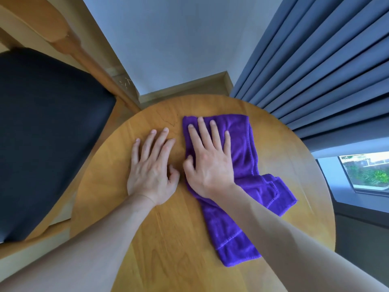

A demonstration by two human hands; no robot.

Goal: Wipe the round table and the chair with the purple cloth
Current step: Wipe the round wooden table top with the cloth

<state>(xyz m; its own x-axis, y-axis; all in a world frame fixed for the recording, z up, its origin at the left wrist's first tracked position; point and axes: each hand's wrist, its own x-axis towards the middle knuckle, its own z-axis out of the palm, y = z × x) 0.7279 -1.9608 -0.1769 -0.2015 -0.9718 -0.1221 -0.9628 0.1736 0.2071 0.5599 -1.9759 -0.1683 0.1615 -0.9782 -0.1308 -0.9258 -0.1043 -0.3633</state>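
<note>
- Forearms fill the near edge; both my hands lie on the round table.
- Right hand: fingers straight, spread, pressing the purple cloth flat, right of centre.
- Left hand: fingers straight on bare wood, just beside the cloth, holding nothing.
- Cloth judged light, soft, limp; likely bunches. Best driven under a flat palm mid-cloth.
- Chair to the left, apparently unwiped.

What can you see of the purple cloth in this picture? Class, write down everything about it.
The purple cloth is a soft, fleecy-looking towel with stitched hems, loosely folded into a long strip, with one rumpled fold sticking out to the right. It lies flat on the right half of the round table, running from the far side towards the person. The right hand rests on its far end, fingers straight and spread. The left hand lies flat on bare wood beside it, not touching it.
</note>
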